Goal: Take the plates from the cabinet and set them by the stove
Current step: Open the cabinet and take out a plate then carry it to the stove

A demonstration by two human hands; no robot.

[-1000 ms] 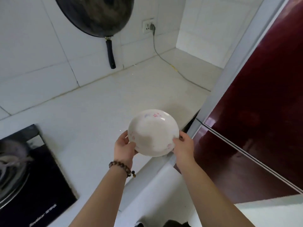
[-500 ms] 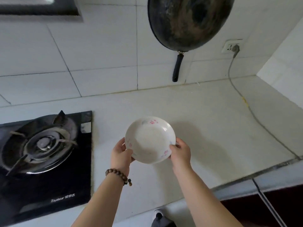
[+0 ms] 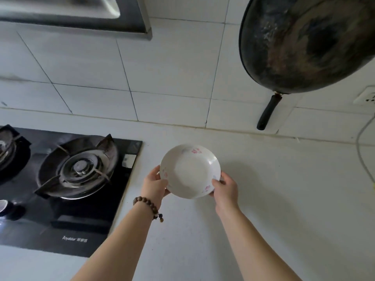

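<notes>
Holding a white plate [image 3: 189, 171] with pink flower marks above the desk [image 3: 274, 209], just right of the stove [image 3: 77, 171]. Not yet set down. Gripping it at opposite sides of the rim: left hand [image 3: 155, 184] curled round the near-left edge, thumb on top; right hand [image 3: 225, 189] pinching the near-right edge. Looks tilted a little toward the camera. Cannot tell the gap to the desk. Wearing a bead bracelet [image 3: 147, 203] on the left wrist. Also in view: dark wok [image 3: 304, 43] hanging on the tiled wall, up right, well apart; grey cable [image 3: 363, 159] at the far right.

Risks, as judgement only:
- Gripped by the rim alone on smooth glaze, so could slip on releasing one side early.
- Could land near edge first if lowered tilted, then chip or clatter.
- Could knock the burner support or end up on the black glass if drifting left.
- Could overhang and tip if placed too near the front edge.
- Could snag the bracelet tassel under the rim on pulling away.
</notes>
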